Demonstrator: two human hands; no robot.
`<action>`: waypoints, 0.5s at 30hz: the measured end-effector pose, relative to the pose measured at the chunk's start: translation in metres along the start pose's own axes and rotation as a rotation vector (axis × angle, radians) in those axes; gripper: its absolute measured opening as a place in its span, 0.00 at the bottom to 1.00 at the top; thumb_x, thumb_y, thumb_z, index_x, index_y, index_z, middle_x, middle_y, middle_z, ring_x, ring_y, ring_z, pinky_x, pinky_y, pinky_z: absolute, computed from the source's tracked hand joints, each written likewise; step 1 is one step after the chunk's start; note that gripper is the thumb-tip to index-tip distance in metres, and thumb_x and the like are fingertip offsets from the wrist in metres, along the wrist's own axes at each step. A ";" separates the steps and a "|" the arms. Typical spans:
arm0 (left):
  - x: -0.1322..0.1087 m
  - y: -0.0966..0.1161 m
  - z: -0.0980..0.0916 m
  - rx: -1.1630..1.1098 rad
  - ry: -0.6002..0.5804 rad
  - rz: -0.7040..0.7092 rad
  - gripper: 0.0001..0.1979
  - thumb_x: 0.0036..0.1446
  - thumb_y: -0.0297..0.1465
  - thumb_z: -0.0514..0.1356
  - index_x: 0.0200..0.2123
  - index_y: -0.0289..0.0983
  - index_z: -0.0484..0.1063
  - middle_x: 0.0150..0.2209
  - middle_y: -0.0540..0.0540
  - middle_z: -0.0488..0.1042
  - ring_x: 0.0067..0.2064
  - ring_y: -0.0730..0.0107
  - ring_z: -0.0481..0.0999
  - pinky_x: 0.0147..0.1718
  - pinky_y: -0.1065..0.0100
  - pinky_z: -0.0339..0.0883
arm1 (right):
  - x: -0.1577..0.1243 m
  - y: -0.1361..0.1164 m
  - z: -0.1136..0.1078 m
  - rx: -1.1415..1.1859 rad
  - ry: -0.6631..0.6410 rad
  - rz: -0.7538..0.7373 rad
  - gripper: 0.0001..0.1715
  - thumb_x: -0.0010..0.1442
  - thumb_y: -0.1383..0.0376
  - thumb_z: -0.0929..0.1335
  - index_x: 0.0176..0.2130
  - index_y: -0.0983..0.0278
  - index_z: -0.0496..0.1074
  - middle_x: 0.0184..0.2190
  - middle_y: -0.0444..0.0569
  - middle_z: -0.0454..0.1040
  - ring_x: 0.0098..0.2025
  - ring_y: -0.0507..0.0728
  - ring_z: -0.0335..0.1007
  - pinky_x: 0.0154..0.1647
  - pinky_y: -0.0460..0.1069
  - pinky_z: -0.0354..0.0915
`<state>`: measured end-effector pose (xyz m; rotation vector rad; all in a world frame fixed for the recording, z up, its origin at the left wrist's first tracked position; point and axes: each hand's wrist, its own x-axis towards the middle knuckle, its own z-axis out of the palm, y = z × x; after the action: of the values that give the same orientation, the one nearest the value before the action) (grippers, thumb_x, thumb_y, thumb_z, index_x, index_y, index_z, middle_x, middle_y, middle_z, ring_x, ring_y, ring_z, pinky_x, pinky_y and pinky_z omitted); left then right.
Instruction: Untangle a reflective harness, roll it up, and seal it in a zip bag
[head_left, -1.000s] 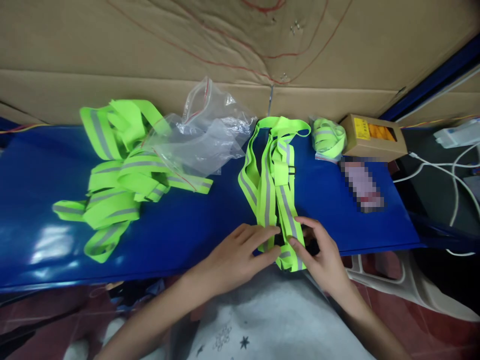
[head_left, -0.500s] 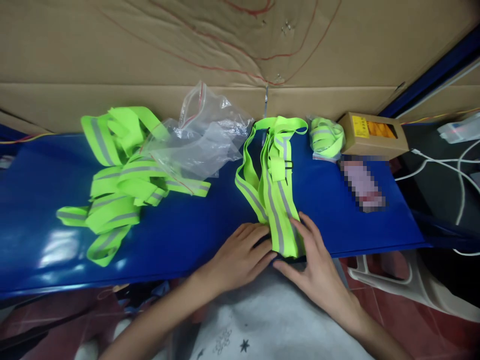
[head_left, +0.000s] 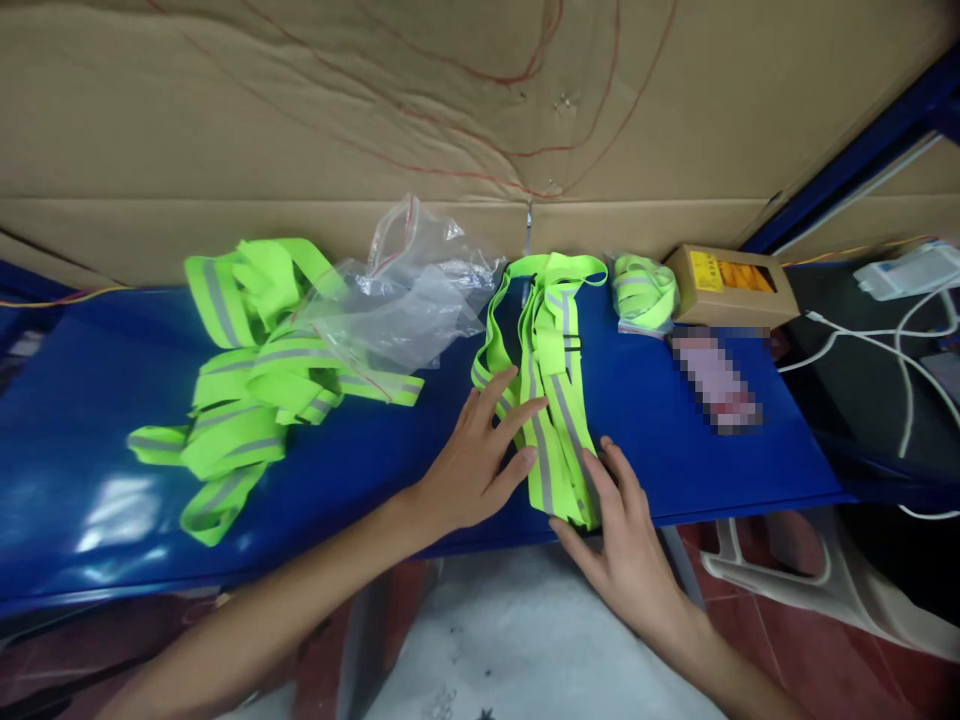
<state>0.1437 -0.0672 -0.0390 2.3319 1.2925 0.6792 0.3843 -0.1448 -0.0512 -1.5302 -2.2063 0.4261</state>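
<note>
A neon green reflective strap vest (head_left: 551, 380) lies lengthwise on the blue table (head_left: 90, 420), its near end at the front edge. My left hand (head_left: 472, 460) rests flat on the vest's left side with fingers stretched out. My right hand (head_left: 622, 545) lies at the vest's near end, fingers extended along its right edge and thumb under the end.
A heap of more green reflective straps (head_left: 251, 370) sits at the left, with a clear plastic bag (head_left: 412, 290) beside it. A rolled strap (head_left: 641, 290), a cardboard box (head_left: 731, 285) and a blurred flat object (head_left: 712, 380) lie at the right. White cables (head_left: 900, 340) trail beyond. Cardboard backs the table.
My left hand has slid forward up the vest's left side. The vest's near end has been drawn onto the table, folded shorter. My right hand stays at the near end.
</note>
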 end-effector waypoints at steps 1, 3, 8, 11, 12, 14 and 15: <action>0.006 -0.003 0.003 -0.021 0.008 -0.019 0.25 0.74 0.40 0.50 0.71 0.45 0.54 0.77 0.36 0.41 0.79 0.45 0.43 0.72 0.35 0.50 | -0.001 0.000 0.001 -0.012 0.017 -0.023 0.47 0.71 0.53 0.67 0.77 0.54 0.42 0.77 0.61 0.42 0.77 0.72 0.46 0.65 0.69 0.68; 0.018 -0.007 0.011 -0.033 0.055 -0.082 0.26 0.73 0.42 0.51 0.70 0.43 0.55 0.77 0.34 0.39 0.79 0.43 0.39 0.72 0.32 0.45 | -0.001 0.001 0.002 -0.043 0.030 -0.094 0.48 0.71 0.53 0.68 0.78 0.51 0.42 0.79 0.59 0.32 0.79 0.75 0.40 0.65 0.70 0.68; 0.043 -0.011 0.022 -0.113 0.131 0.005 0.25 0.72 0.43 0.54 0.66 0.41 0.58 0.76 0.33 0.38 0.79 0.48 0.43 0.73 0.44 0.53 | 0.011 -0.001 0.007 -0.151 -0.031 -0.237 0.36 0.73 0.55 0.66 0.74 0.53 0.55 0.79 0.56 0.37 0.79 0.74 0.36 0.69 0.73 0.60; 0.052 -0.012 0.018 -0.095 0.176 0.108 0.22 0.72 0.41 0.54 0.64 0.42 0.60 0.76 0.34 0.41 0.79 0.52 0.44 0.73 0.47 0.55 | 0.017 -0.002 0.011 -0.175 -0.064 -0.255 0.31 0.74 0.58 0.65 0.72 0.57 0.61 0.77 0.55 0.50 0.80 0.71 0.36 0.72 0.73 0.56; 0.054 -0.014 0.017 -0.074 0.208 0.087 0.21 0.72 0.41 0.54 0.64 0.42 0.60 0.76 0.34 0.41 0.79 0.51 0.43 0.74 0.45 0.52 | 0.018 -0.001 0.012 -0.169 -0.068 -0.264 0.31 0.74 0.58 0.65 0.71 0.58 0.62 0.77 0.56 0.51 0.80 0.70 0.36 0.73 0.72 0.56; 0.059 -0.018 0.016 -0.074 0.288 -0.062 0.22 0.72 0.43 0.53 0.64 0.41 0.60 0.76 0.34 0.42 0.79 0.51 0.41 0.74 0.42 0.47 | 0.018 0.000 0.013 -0.155 -0.065 -0.279 0.31 0.73 0.59 0.65 0.72 0.60 0.61 0.77 0.57 0.51 0.80 0.69 0.39 0.73 0.71 0.57; 0.062 -0.021 0.017 -0.102 0.324 -0.173 0.23 0.72 0.44 0.53 0.64 0.41 0.59 0.75 0.33 0.42 0.79 0.51 0.42 0.74 0.41 0.47 | 0.018 0.001 0.013 -0.152 -0.062 -0.281 0.32 0.73 0.59 0.65 0.72 0.60 0.60 0.77 0.57 0.51 0.79 0.69 0.40 0.73 0.71 0.57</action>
<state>0.1682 -0.0048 -0.0499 2.0580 1.5345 1.0697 0.3731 -0.1276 -0.0602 -1.2644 -2.5053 0.2245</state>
